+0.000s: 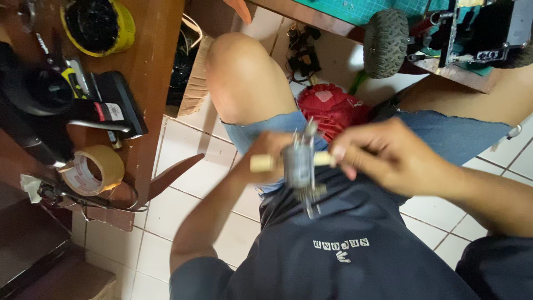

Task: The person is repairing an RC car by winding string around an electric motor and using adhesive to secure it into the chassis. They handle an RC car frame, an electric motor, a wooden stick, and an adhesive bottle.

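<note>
- Head view: the left hand [266, 153] and the right hand [383, 158] hold a small metal motor [300, 166] between them, above the person's lap.
- The motor is a grey, shiny tube, and it is blurred. Thin metal bits stick out at its top and bottom.
- A pale strip of tape [264, 163] sticks out on its left side, and another pale bit on its right.
- The left grip is closed around the motor from behind. The right grip pinches the pale end with its fingertips [341, 153].
- On the brown wooden desk [155, 50] lie a round tape roll [93, 169], a yellow round holder [100, 25] and a black box [119, 103].
- A bumpy rubber wheel [386, 41] hangs over another desk's edge.
- A red cloth [330, 111] lies on the white tile floor [183, 205].
</note>
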